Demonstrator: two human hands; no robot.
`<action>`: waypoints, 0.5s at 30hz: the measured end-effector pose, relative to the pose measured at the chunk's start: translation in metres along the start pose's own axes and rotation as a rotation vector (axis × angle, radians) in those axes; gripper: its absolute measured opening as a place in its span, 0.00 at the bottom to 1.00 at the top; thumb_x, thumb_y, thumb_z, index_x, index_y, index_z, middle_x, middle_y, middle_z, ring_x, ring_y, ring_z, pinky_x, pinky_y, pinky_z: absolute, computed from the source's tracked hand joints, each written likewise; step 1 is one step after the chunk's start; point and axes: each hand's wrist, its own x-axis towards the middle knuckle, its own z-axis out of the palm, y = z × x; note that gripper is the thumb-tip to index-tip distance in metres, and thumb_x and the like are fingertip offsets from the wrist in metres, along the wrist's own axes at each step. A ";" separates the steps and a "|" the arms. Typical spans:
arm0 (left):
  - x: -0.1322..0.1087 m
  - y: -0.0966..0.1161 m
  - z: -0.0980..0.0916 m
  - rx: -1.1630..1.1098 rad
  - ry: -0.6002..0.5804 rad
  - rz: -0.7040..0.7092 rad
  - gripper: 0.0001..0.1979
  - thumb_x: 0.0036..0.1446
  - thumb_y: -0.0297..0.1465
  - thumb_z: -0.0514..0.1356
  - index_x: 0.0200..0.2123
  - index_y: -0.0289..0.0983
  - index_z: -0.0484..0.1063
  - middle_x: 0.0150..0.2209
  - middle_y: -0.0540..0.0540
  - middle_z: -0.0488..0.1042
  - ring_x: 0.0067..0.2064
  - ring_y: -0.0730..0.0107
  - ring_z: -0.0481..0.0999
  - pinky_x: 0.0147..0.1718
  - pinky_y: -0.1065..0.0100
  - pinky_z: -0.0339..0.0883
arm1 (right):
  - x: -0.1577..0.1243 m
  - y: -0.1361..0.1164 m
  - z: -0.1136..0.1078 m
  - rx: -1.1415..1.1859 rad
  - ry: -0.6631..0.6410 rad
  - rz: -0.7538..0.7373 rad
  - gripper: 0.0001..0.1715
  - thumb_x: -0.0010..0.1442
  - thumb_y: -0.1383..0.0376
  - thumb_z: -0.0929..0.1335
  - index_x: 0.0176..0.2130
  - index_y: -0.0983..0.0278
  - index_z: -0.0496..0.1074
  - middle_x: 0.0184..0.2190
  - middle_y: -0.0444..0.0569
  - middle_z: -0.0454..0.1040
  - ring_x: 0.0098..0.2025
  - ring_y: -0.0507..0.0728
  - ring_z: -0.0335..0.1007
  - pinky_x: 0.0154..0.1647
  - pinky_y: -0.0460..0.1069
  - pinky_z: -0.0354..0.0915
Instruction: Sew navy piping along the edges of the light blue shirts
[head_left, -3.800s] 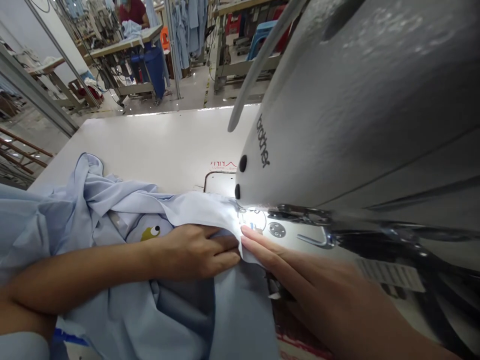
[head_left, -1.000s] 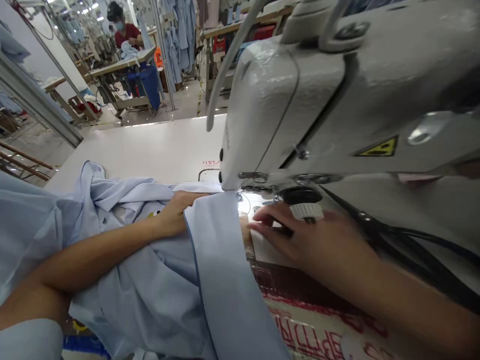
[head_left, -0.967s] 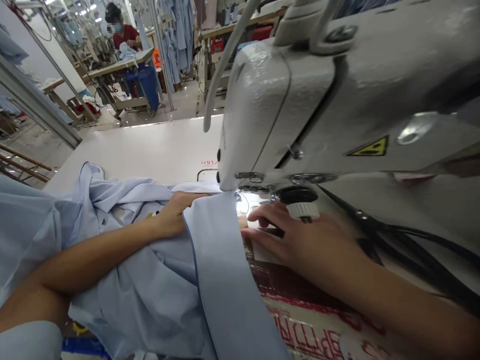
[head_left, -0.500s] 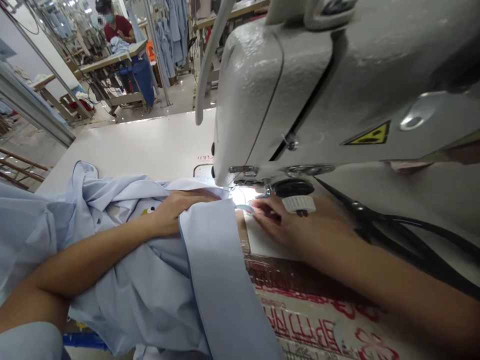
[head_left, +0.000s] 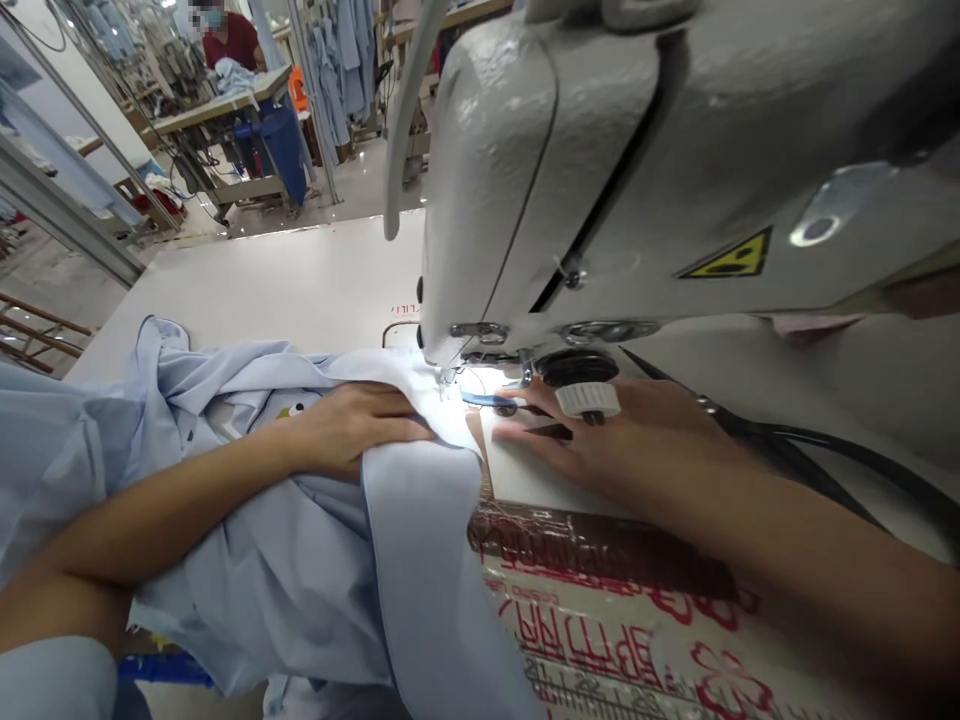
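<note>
A light blue garment (head_left: 300,560) lies bunched over the white sewing table (head_left: 285,280), its folded edge reaching the lit needle area (head_left: 450,385) of the grey sewing machine (head_left: 570,160). My left hand (head_left: 352,425) rests flat on the cloth just left of the needle, fingers stretched out and pressing it down. My right hand (head_left: 600,440) sits under the machine arm, right of the needle. Its fingers are closed around a small blue-tipped tool (head_left: 487,401) that points at the needle. A white knob (head_left: 587,400) hangs just above this hand.
A sheet printed with red characters (head_left: 600,620) covers the table's near right part. Black cables (head_left: 825,450) run along behind my right arm. Far back left, another person (head_left: 225,35) sits at a workbench (head_left: 217,105), with blue garments hanging nearby.
My right hand went from lying flat beside the needle to holding the blue-tipped tool up against it. My left hand slid the cloth edge closer under the needle. The view shifted left and down.
</note>
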 end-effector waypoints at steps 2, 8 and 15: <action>0.001 0.007 0.000 0.181 -0.056 0.075 0.16 0.60 0.33 0.51 0.47 0.32 0.68 0.41 0.37 0.75 0.45 0.63 0.73 0.45 0.62 0.70 | -0.002 -0.007 0.000 -0.036 -0.069 -0.142 0.23 0.60 0.50 0.59 0.38 0.60 0.74 0.28 0.47 0.74 0.22 0.52 0.67 0.18 0.46 0.51; 0.001 0.027 -0.002 0.339 -0.139 0.225 0.12 0.60 0.24 0.49 0.43 0.31 0.69 0.44 0.39 0.74 0.49 0.67 0.71 0.52 0.67 0.66 | -0.010 -0.017 0.007 -0.104 -0.043 -0.163 0.17 0.61 0.60 0.57 0.41 0.61 0.71 0.38 0.50 0.75 0.23 0.53 0.68 0.19 0.48 0.53; -0.005 0.031 -0.001 0.258 -0.183 0.169 0.14 0.58 0.25 0.50 0.45 0.27 0.68 0.47 0.35 0.72 0.50 0.61 0.70 0.50 0.62 0.68 | -0.004 -0.021 0.012 -0.079 -0.082 -0.236 0.17 0.60 0.65 0.56 0.42 0.61 0.71 0.40 0.49 0.74 0.22 0.51 0.67 0.21 0.48 0.57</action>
